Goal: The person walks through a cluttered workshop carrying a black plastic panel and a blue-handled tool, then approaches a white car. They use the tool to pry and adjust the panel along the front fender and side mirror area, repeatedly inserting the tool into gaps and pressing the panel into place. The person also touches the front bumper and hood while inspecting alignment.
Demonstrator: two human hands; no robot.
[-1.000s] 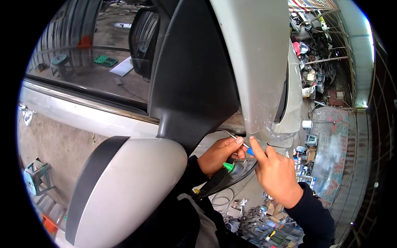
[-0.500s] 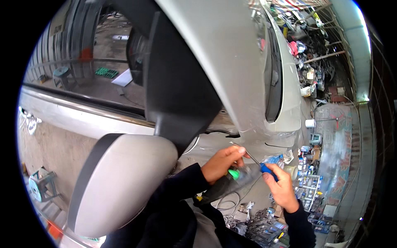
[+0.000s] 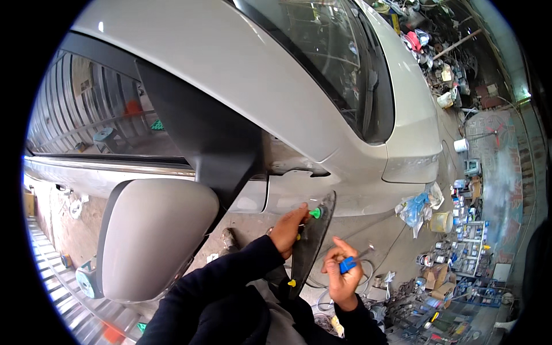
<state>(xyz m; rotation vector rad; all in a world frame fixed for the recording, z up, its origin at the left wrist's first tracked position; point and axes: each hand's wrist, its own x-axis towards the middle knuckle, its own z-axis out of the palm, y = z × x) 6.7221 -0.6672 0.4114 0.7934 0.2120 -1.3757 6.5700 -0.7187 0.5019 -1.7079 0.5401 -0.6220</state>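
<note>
My left hand (image 3: 287,230) grips the edge of a long, pointed black plastic trim piece (image 3: 310,247), held up in front of the car's fender. A green clip (image 3: 315,213) sticks out of it beside my fingertips, and a yellow clip (image 3: 292,283) sits lower down. To the right of the trim, my right hand (image 3: 343,283) holds a screwdriver (image 3: 348,264) by its blue handle, its thin shaft pointing away to the right. The screwdriver is apart from the trim. Beyond my hands, a bare recess (image 3: 287,158) shows at the base of the windshield pillar.
A grey side mirror (image 3: 164,236) juts out close on my left. The silver car body (image 3: 339,167) spans the space ahead. On the floor to the right are a blue plastic bag (image 3: 415,210), a pale bucket (image 3: 441,222), a hose (image 3: 368,270) and scattered tools. A stool (image 3: 88,280) stands far left.
The view has shifted back, showing more windshield. My left hand now holds the trim upright, its clips facing me. The screwdriver has come away from my left hand and turned to point right.
</note>
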